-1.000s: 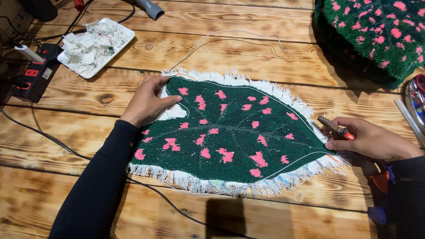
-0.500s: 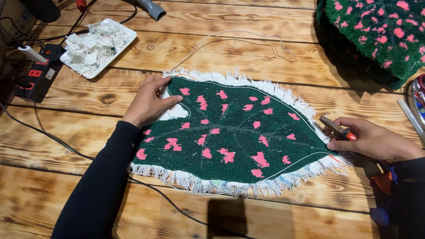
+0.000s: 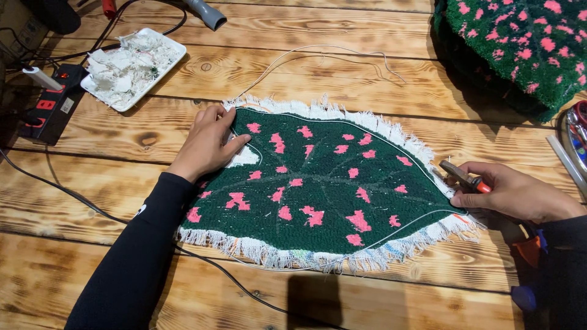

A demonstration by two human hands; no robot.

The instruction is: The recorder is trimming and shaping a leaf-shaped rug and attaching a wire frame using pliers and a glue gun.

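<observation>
The leaf-shaped rug [image 3: 318,183] is laid flat on the worktop [image 3: 367,55], its long axis running left to right. Its notched end is pressed by the open left hand [image 3: 208,143]; its pointed tip lies just beside the right hand [image 3: 520,195], closed around pliers [image 3: 465,177].

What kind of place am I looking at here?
Probably a craft workshop for tufted rugs: a leaf-shaped green rug with pink spots lies on a plank table, a tray of trimmings and a power strip nearby.
</observation>
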